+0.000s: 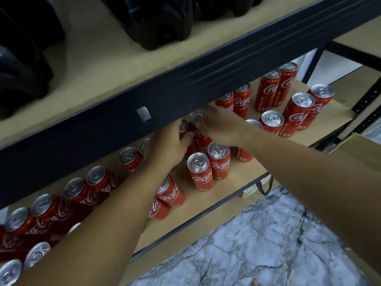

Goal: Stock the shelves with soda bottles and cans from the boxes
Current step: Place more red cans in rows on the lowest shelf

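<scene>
left hand (167, 146): grip clamped round a red slim aluminium cola can (184, 129), thumb on its near side.
right hand (219, 124): grip wrapped on a second red cola can (199, 134), which touches the first on its right.
shelf: tan wooden lower shelf board (237, 182); both held cans are mid-depth among other standing red cans (200, 171).
above: dark blue metal beam (185, 79) hides the fingertips.

At mid-frame, under the dark shelf beam (185, 79), our left hand (165, 150) grips one Coca-Cola can (183, 126) and our right hand (221, 125) grips a second can (199, 134) just beside it. Other red cans (201, 172) stand across the lower shelf (237, 182), a row running toward the lower left. Dark bottle bases (160, 27) sit along the top. Grey marbled floor (268, 244) fills the lower right.
</scene>
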{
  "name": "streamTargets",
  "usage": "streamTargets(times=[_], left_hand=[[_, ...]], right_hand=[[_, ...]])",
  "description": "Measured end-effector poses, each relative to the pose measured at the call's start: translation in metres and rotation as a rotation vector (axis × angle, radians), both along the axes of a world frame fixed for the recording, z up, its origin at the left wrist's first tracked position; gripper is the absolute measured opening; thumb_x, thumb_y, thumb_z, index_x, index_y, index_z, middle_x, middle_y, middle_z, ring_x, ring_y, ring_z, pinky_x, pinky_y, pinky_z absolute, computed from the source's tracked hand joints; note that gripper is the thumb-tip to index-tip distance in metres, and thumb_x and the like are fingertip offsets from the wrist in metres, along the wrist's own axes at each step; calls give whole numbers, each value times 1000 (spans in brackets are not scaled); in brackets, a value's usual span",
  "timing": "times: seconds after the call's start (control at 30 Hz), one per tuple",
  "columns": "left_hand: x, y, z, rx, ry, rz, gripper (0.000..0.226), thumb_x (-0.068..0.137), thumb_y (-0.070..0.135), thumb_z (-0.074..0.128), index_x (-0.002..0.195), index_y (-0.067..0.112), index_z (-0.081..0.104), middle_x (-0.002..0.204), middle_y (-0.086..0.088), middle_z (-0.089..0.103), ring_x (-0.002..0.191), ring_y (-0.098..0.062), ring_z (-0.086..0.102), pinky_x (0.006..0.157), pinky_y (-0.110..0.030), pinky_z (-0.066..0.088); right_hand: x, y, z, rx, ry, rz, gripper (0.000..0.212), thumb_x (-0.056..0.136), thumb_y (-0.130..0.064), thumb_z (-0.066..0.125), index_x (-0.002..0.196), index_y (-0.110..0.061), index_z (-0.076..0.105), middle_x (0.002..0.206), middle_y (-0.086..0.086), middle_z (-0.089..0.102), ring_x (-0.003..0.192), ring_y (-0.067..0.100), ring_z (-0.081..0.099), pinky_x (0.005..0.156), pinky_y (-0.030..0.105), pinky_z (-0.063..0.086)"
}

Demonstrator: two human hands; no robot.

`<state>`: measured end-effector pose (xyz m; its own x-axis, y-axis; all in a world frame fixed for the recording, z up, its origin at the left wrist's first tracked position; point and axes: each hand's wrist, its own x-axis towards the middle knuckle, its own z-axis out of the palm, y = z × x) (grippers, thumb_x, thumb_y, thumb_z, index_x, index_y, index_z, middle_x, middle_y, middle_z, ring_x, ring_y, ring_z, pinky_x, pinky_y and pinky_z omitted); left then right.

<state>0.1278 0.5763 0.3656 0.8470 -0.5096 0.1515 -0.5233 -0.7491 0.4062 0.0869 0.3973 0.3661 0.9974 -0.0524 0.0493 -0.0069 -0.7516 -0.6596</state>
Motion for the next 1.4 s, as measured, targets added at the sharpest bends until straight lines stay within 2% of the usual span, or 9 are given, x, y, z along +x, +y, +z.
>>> streamTargets(times=[0.13, 0.3, 0.4, 0.53, 0.63, 0.73, 0.9, 1.13, 1.4], left_hand=[[-32, 8, 12, -7, 25, -52, 48, 100, 38, 59, 146, 28, 49, 141, 6, 60, 131, -16, 54, 101, -25, 40], [-84, 21, 20, -18, 78, -81, 51, 100, 37, 57, 149, 24, 47, 149, 6, 51, 131, -16, 52, 104, -33, 46], [-116, 32, 26, -14, 54, -130, 45, 98, 35, 58, 142, 29, 51, 142, 10, 55, 126, -13, 54, 98, -34, 50], [-156, 48, 46, 6, 69, -173, 47, 100, 33, 56, 145, 23, 48, 145, 7, 52, 134, -13, 48, 103, -32, 47], [-184, 62, 66, 8, 83, -189, 51, 101, 31, 55, 150, 19, 46, 150, 3, 50, 143, -15, 40, 110, -30, 40], [-208, 75, 85, 23, 112, -208, 56, 103, 36, 51, 155, 18, 40, 157, 2, 44, 148, -17, 35, 116, -32, 34], [-235, 93, 106, 39, 117, -226, 57, 103, 39, 51, 155, 19, 41, 156, 0, 46, 146, -19, 39, 118, -37, 36], [-253, 111, 131, 21, 120, -227, 57, 102, 40, 52, 154, 19, 42, 158, 1, 44, 146, -18, 38, 116, -36, 38], [-250, 90, 144, 57, 118, -295, 60, 101, 47, 52, 154, 22, 39, 157, 6, 43, 144, -15, 40, 114, -32, 39]], right_hand=[[-42, -1, 10, -8, -125, -28, 42, 103, -25, 52, 143, -14, 52, 132, 7, 64, 116, 22, 61, 92, 27, 46], [-107, 9, 33, -13, -147, -114, 41, 101, -30, 59, 141, -21, 56, 125, -7, 66, 111, 4, 51, 78, 1, 32], [-144, 21, 45, -31, -131, -126, 39, 103, -33, 54, 142, -27, 54, 133, -11, 63, 119, 5, 54, 89, 13, 36], [-201, 43, 64, 11, -114, -162, 42, 102, -18, 55, 144, -21, 54, 133, -18, 54, 124, -1, 46, 99, -4, 22], [-247, 62, 82, 14, -59, -226, 46, 105, -26, 52, 150, -27, 46, 141, -23, 46, 131, -2, 41, 107, 11, 31], [-278, 77, 105, 12, -35, -239, 46, 106, -29, 52, 152, -25, 45, 133, -34, 37, 125, -13, 31, 102, -2, 17], [-304, 95, 136, -46, 56, -272, 53, 107, -36, 47, 156, -19, 38, 158, -4, 41, 147, 12, 29, 113, 12, 17], [-333, 108, 154, -24, 96, -329, 54, 107, -43, 44, 157, -23, 35, 162, -5, 35, 151, 12, 25, 122, 31, 27], [-349, 100, 160, -56, 118, -354, 54, 106, -40, 47, 157, -25, 35, 159, -9, 38, 147, 10, 32, 109, 14, 23]])
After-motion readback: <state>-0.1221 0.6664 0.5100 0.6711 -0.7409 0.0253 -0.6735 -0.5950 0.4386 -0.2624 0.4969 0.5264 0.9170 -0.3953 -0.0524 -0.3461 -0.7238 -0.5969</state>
